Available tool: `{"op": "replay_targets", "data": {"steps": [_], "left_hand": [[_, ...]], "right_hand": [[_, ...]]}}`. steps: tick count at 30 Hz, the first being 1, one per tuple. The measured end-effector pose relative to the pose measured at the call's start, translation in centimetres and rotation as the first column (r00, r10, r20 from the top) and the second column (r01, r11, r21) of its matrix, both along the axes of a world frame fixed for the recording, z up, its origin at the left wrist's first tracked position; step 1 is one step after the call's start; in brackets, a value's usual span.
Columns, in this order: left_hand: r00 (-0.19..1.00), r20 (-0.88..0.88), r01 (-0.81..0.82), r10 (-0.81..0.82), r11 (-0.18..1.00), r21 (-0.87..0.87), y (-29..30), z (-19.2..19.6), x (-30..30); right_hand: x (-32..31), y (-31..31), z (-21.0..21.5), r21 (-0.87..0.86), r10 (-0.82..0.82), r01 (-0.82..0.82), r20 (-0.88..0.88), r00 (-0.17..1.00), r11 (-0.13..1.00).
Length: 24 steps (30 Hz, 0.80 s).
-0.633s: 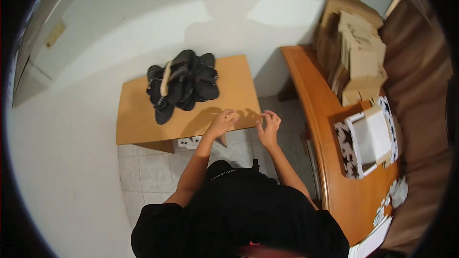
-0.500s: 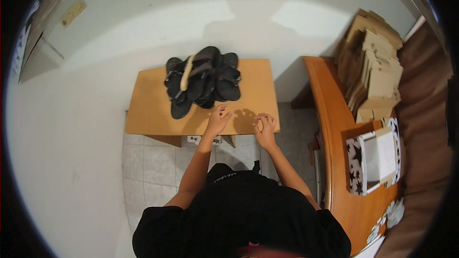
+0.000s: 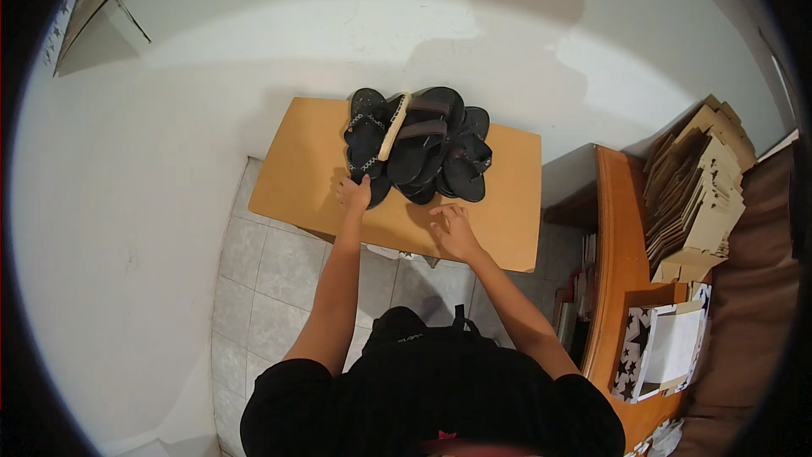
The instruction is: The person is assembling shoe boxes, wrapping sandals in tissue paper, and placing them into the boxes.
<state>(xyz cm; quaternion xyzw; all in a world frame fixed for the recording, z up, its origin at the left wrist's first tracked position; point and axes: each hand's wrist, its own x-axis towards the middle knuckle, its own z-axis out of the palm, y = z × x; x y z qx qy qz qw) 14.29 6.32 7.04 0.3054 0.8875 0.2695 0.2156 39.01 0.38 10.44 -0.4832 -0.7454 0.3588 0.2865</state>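
Black sandals (image 3: 414, 152) lie heaped on a tan tabletop (image 3: 296, 169), some with brown straps and some with patterned thin straps. One sandal with a pale beige sole (image 3: 394, 127) stands on its edge among them. My left hand (image 3: 355, 195) is at the near end of the leftmost sandal (image 3: 365, 142), thumb and fingers apart, touching it or nearly so. Over the table's front part is my right hand (image 3: 457, 231), fingers loosely curled and apart, holding nothing, a little short of the heap.
To the right stands a brown wooden desk (image 3: 613, 228) bearing a stack of flattened cardboard boxes (image 3: 698, 190) and an open star-patterned box (image 3: 672, 351). A white wall (image 3: 279, 25) rises behind the table. Grey floor tiles (image 3: 288, 262) show below.
My left hand has moved forward and left to the leftmost sandal. My right hand has shifted left toward the heap. The whole view has turned, moving the table rightward.
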Motion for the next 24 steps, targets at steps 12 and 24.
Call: {"op": "replay_targets", "data": {"steps": [12, 24], "left_hand": [[0.775, 0.631, 0.021, 0.018, 0.998, -0.054, 6.4, -5.0, -8.5], [0.91, -0.41, 0.099, 0.057, 0.932, 0.349, 1.8, 8.5, -2.8]], "right_hand": [[-2.3, -1.0, -1.9, -0.008, 0.006, -0.007, -0.069, 0.998, 1.0], [3.2, -2.5, -2.4, -0.112, -0.142, 0.121, -0.203, 0.969, 0.986]]}}
